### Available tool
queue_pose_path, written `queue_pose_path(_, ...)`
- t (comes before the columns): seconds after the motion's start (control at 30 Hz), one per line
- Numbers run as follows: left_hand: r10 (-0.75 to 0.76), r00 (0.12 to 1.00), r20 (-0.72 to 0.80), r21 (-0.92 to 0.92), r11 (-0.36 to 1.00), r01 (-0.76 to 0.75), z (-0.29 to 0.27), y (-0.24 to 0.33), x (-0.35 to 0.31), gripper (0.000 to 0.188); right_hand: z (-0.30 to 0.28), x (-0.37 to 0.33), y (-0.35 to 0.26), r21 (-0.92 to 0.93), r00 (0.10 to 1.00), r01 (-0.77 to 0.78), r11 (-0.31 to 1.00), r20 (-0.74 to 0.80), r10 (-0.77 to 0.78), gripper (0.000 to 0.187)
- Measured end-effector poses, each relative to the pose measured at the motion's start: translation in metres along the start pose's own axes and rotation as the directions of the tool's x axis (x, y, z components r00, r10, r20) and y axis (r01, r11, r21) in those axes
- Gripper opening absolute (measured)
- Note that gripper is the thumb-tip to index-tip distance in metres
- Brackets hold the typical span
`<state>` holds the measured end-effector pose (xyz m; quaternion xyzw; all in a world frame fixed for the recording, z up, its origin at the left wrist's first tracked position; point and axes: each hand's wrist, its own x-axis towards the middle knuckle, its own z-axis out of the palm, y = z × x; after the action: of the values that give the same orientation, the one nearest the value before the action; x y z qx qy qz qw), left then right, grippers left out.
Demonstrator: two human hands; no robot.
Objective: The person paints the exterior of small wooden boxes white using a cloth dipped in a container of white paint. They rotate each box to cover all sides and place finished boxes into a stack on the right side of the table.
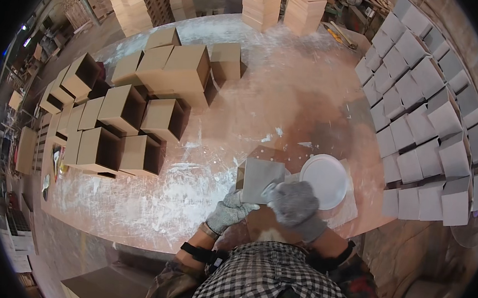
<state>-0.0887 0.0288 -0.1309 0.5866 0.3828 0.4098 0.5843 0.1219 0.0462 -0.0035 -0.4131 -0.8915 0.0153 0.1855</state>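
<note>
A small open box [263, 177] with a pale grey-white upper face stands tilted in front of me near the table's front edge, its brown inside showing at the left. My left hand [231, 210], in a grey knit glove, grips its lower left corner. At the box's right edge is my right hand [294, 204], also gloved, slightly blurred and with the fingers curled closed. What those fingers hold, if anything, is hidden. Just beyond my right hand sits a round white tub [325, 181] on a pale sheet [350, 209].
Plain brown boxes [121, 107] cluster on the table's left. Stacked pale grey-white boxes [418, 120] fill the right side. Tall stacks of tan boards [260, 6] rise at the far edge, near long-handled tools [338, 35]. White smears mark the reddish tabletop [275, 102].
</note>
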Motion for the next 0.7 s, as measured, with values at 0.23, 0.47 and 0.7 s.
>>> queue_pose_path(0.23, -0.037, 0.999, 0.033, 0.121, 0.992, 0.032, 0.002, 0.03, 0.006, 0.03, 0.025, 0.083, 0.039, -0.268, 0.878, -0.142, 0.953, 0.411, 0.246, 0.027)
queue_pose_path(0.47, 0.021, 1.0, 0.023, 0.214, 0.976, -0.025, 0.004, 0.023, 0.005, 0.025, 0.032, 0.037, 0.014, -0.04, 0.992, -0.06, 0.997, 0.113, 0.064, 0.02)
queue_pose_path(0.7, 0.023, 0.996, 0.083, 0.271, 0.962, -0.044, 0.003, 0.033, 0.01, 0.026, 0.012, 0.024, 0.002, -0.075, 0.996, 0.005, 0.997, 0.089, 0.002, 0.015)
